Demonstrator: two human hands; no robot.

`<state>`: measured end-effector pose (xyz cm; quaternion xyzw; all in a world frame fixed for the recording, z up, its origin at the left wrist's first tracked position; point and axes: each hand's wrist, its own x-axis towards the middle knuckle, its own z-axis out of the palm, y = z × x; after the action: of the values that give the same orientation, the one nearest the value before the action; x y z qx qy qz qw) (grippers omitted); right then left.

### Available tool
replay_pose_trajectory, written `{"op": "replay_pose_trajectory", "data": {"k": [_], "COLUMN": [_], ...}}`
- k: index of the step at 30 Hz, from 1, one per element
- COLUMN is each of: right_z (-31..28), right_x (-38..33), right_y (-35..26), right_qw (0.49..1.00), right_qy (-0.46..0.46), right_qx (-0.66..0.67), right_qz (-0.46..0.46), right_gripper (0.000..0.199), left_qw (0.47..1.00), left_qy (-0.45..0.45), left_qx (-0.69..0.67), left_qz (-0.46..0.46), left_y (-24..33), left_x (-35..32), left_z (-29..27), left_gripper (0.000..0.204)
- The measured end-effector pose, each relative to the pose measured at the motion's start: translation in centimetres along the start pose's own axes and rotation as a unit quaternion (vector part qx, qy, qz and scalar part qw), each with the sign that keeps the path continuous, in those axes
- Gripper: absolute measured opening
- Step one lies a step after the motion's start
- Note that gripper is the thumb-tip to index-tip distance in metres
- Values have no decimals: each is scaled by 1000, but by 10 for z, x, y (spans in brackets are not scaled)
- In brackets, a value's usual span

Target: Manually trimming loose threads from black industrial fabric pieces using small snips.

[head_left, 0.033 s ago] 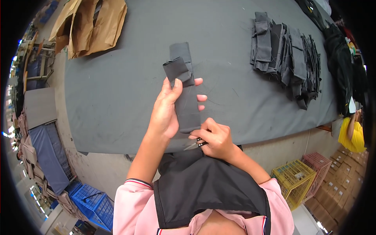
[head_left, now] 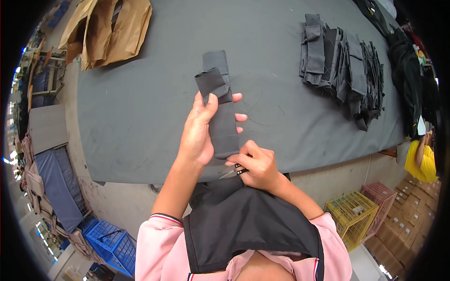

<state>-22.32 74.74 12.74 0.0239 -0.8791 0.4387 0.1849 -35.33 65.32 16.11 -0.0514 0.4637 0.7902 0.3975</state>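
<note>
My left hand (head_left: 200,129) grips a dark grey fabric strip (head_left: 224,124). The thumb presses on its front and the fingers pass behind, with their tips showing at its right edge. Near the top, a folded-over flap (head_left: 212,83) of the strip leans left across it. At the strip's lower end, my right hand (head_left: 257,166) is closed, thumb and forefinger pinching the bottom edge. Tucked in that same hand are small scissors (head_left: 241,169) with black handles. Their pointed metal blade sticks out to the left below the strip; the curled fingers hide the rest.
A pile of similar dark strips (head_left: 344,65) lies at the right of the grey-covered table (head_left: 154,107). At far left sits an open brown paper bag (head_left: 115,35). Beyond the table are a blue crate (head_left: 112,246), a yellow crate (head_left: 351,215) and a person in yellow (head_left: 420,161).
</note>
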Motion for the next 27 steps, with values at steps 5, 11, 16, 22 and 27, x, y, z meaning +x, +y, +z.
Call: {"op": "replay_pose_trajectory", "data": {"k": [5,11,16,22,27], "right_z": [-10,-22,-23,-27,-25], "right_x": [1,-7,-4,-4,-6], "right_y": [-13,-1,0,-1,3], "right_qw": [981,990,989,987,988], "right_qy": [36,94,99,103,103], "right_qx": [151,-37,-107,-125,-116], "right_qz": [116,97,33,14,10], "right_gripper": [25,33,34,33,31], "left_qw": [998,998,998,999,999], "left_qy": [41,42,37,37,33], "left_qx": [40,24,28,19,13], "left_qz": [24,34,34,31,16], "left_y": [-10,-13,-14,-14,-13], "left_x": [-2,-4,-5,-5,-3], "left_z": [-4,-2,0,-1,-4], "left_gripper": [45,46,45,45,39]}}
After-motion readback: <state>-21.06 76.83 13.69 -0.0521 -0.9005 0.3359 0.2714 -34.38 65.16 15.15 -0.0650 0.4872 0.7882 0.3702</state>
